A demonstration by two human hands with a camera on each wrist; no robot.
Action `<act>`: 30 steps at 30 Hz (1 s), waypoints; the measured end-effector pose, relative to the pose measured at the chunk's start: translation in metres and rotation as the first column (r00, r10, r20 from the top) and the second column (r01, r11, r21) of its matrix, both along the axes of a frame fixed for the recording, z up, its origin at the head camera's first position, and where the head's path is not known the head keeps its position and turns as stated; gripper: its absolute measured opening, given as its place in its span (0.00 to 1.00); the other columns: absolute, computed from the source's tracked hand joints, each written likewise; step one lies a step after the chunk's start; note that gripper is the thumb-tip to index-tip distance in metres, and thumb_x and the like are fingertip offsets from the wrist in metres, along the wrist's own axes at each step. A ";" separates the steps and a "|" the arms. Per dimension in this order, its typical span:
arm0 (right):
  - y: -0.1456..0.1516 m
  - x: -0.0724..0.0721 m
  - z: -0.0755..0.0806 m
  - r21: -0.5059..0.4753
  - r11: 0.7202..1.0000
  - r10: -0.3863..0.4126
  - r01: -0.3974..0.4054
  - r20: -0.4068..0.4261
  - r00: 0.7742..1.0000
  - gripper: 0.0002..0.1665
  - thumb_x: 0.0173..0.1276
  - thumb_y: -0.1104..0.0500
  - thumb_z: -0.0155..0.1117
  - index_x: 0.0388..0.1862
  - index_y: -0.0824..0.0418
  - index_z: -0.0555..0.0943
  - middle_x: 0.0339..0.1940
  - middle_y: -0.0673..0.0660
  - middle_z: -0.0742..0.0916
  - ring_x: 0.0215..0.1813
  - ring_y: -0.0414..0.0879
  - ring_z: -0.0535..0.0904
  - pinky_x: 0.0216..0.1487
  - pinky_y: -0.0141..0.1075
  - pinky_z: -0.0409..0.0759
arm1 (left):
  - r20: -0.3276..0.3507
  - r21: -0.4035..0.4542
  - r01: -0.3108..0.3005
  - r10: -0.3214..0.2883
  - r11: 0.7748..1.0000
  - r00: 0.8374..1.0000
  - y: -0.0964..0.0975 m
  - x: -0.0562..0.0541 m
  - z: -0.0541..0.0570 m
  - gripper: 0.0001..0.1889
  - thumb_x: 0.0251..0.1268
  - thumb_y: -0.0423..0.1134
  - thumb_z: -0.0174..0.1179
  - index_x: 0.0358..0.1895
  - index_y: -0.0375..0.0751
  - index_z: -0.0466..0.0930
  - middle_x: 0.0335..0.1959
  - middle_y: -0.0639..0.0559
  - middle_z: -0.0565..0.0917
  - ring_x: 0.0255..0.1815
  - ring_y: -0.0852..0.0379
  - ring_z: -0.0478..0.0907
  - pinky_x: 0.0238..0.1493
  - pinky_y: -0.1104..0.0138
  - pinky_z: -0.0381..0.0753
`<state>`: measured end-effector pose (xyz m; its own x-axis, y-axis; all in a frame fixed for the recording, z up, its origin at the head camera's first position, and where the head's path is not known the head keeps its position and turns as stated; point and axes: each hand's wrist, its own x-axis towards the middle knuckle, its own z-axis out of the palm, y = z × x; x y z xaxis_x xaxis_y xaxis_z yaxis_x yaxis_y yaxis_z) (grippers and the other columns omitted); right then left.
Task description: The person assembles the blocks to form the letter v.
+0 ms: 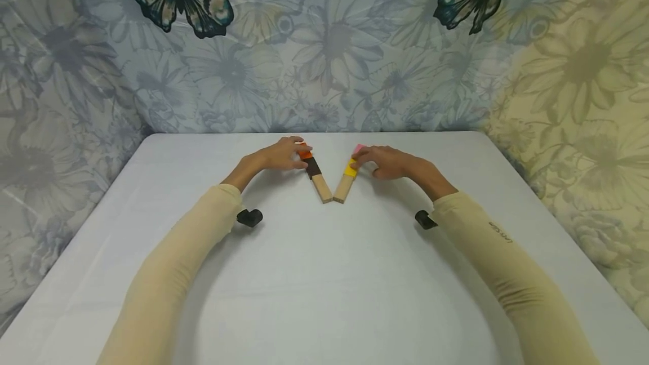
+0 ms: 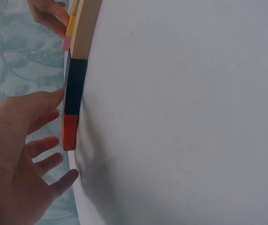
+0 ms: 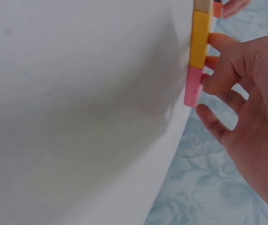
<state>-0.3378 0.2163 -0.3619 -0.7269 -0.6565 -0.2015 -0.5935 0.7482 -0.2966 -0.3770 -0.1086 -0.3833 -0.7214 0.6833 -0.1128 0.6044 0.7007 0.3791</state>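
Two rows of small blocks form a V on the table. The left row has an orange block (image 1: 305,152), a dark block (image 1: 313,168) and a plain wooden block (image 1: 321,189). In the right row are a pink block (image 3: 193,86), a yellow block (image 3: 199,40) and another wooden block (image 1: 344,189). My left hand (image 1: 280,154) is at the far end of the left row, fingers spread, thumb by the dark block. At the right row's far end, my right hand (image 1: 389,162) has loosely bent fingers at the yellow and pink blocks; its exact contact is partly hidden.
A white-covered table (image 1: 324,275) lies under everything. Behind it hangs a floral backdrop (image 1: 324,72) with butterfly prints. A black device (image 1: 250,218) sits at the left wrist, and another black device (image 1: 425,219) at the right.
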 end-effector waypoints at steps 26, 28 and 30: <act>0.002 0.000 0.003 0.019 1.000 0.025 -0.025 -0.038 0.999 0.36 0.62 0.76 0.53 0.70 0.61 0.81 0.78 0.64 0.75 0.81 0.67 0.66 0.76 0.64 0.69 | 0.025 -0.024 0.030 -0.029 0.999 0.999 -0.002 0.001 0.005 0.34 0.70 0.36 0.51 0.80 0.37 0.64 0.83 0.30 0.56 0.83 0.27 0.54 0.83 0.38 0.58; 0.002 0.000 0.003 0.021 1.000 0.022 -0.021 -0.041 0.999 0.36 0.63 0.76 0.53 0.70 0.61 0.81 0.78 0.64 0.76 0.81 0.66 0.66 0.76 0.64 0.69 | 0.017 -0.022 0.025 -0.024 0.999 1.000 -0.002 0.001 0.004 0.34 0.71 0.36 0.51 0.80 0.37 0.64 0.84 0.30 0.56 0.84 0.26 0.54 0.83 0.38 0.57; 0.002 0.001 0.003 0.023 1.000 0.021 -0.020 -0.047 0.999 0.36 0.63 0.76 0.53 0.70 0.61 0.80 0.78 0.64 0.76 0.81 0.66 0.66 0.76 0.64 0.69 | 0.013 -0.016 0.012 -0.012 1.000 1.000 -0.001 0.002 0.004 0.33 0.72 0.37 0.52 0.81 0.38 0.63 0.84 0.30 0.54 0.84 0.26 0.52 0.82 0.36 0.56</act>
